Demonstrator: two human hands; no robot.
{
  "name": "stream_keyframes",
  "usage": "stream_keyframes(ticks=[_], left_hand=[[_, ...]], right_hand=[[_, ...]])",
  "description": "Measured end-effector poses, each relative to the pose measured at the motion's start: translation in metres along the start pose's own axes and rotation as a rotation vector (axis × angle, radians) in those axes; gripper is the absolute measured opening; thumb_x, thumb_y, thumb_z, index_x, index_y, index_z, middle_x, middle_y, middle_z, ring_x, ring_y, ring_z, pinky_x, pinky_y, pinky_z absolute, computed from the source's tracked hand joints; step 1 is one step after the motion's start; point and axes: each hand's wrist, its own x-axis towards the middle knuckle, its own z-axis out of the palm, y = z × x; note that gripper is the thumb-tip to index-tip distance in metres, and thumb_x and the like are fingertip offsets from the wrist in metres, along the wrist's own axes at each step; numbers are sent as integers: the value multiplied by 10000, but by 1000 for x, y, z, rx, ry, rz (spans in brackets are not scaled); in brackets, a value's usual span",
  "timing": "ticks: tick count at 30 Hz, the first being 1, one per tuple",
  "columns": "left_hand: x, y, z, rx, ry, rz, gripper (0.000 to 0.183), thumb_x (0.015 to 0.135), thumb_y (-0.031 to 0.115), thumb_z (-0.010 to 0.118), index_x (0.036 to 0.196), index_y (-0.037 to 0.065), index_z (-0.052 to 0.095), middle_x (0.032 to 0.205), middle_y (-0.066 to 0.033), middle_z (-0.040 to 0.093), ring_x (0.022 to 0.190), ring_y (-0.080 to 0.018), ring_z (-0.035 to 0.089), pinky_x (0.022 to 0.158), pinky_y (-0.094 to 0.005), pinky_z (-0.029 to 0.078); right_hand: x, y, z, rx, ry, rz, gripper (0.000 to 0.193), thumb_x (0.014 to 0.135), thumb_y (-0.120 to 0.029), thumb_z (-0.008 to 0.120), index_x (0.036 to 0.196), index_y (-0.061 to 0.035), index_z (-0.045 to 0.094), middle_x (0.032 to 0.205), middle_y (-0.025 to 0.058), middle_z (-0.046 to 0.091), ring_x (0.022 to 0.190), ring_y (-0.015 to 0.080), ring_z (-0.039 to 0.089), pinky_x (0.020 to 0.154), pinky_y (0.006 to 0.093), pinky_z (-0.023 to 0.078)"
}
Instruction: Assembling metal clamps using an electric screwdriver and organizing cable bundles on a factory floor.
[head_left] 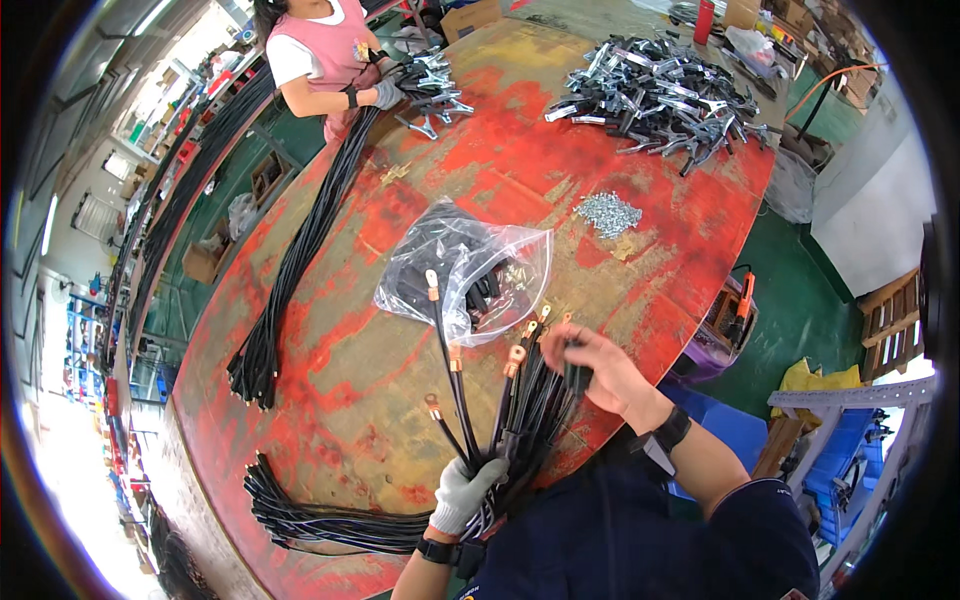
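My left hand (466,494), in a light grey glove, is closed around several black cables (455,391) near the table's front edge. Their upper ends fan out and carry copper ring lugs (516,356). More lugged cables lie just to the right of that grip. My bare right hand (596,368) is above these right-hand cable ends, its fingers bent and slightly blurred. A short dark piece (577,378) shows against its palm; its kind cannot be made out. Just beyond the lugs lies a clear plastic bag (420,262) with black pieces inside. The cables' other ends (275,505) stretch left.
A pile of metal clamps with black handles (655,100) covers the far right of the red, worn table (340,440). Nearer lies a heap of small metal parts (608,214). A co-worker in pink (335,45) stands far left beside a long black cable bundle (310,240) and more clamps.
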Motion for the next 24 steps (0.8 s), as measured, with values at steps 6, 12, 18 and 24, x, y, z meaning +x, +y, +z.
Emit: stream_keyframes(ticks=[6, 12, 18, 24], left_hand=[[3, -4, 4, 143, -53, 20, 229, 874, 88, 661, 1061, -43, 654, 848, -67, 688, 738, -124, 646, 694, -255, 521], [5, -7, 5, 151, -67, 41, 219, 872, 89, 669, 1048, -40, 655, 812, -51, 676, 715, -117, 635, 671, -248, 511], [5, -4, 6, 126, -82, 12, 233, 877, 89, 663, 1071, -39, 645, 802, -40, 665, 717, -105, 623, 668, -242, 508], [9, -9, 4, 241, -61, 107, 240, 903, 114, 624, 1083, -44, 640, 810, -41, 667, 729, -102, 618, 677, -250, 503]], right_hand=[[9, -36, 50, 566, 391, -286, 371, 928, 34, 463, 1288, 8, 377, 1174, 113, 539, 1221, 242, 521, 1102, 401, 388], [9, -33, 57, 542, 324, -348, 439, 919, 38, 511, 1328, -19, 362, 1212, 127, 518, 1239, 256, 507, 1101, 425, 383], [0, -28, 65, 85, 122, -437, 466, 930, 4, 533, 1365, -58, 381, 1255, 118, 531, 1216, 288, 525, 1069, 410, 399], [-14, 37, 57, -379, 27, 5, 415, 943, -52, 547, 1332, -27, 407, 1266, 90, 569, 1179, 170, 549, 1002, 320, 433]])
